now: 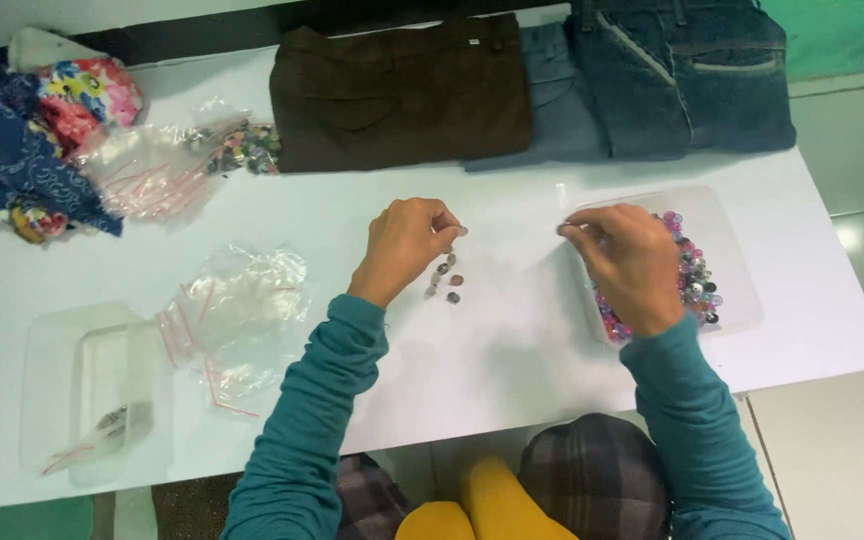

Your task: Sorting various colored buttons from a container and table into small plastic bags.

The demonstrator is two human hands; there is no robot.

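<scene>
My left hand point(404, 245) hovers over the white table point(512, 340) with fingertips pinched on a small pale button. Just below it lies a short row of small buttons point(446, 280), grey and brownish. My right hand point(632, 262) rests over a clear plastic tray point(737, 290) holding several coloured buttons point(697, 285); its thumb and forefinger are pinched at the tray's left rim, and I cannot tell whether anything is between them. Both arms wear teal sleeves.
Folded brown trousers point(402, 95) and blue jeans point(682, 80) lie along the far edge. Patterned cloth point(22, 150) is piled at far left beside a zip bag of buttons point(242, 148). Empty clear bags point(242, 310) and clear containers point(92, 390) sit at near left.
</scene>
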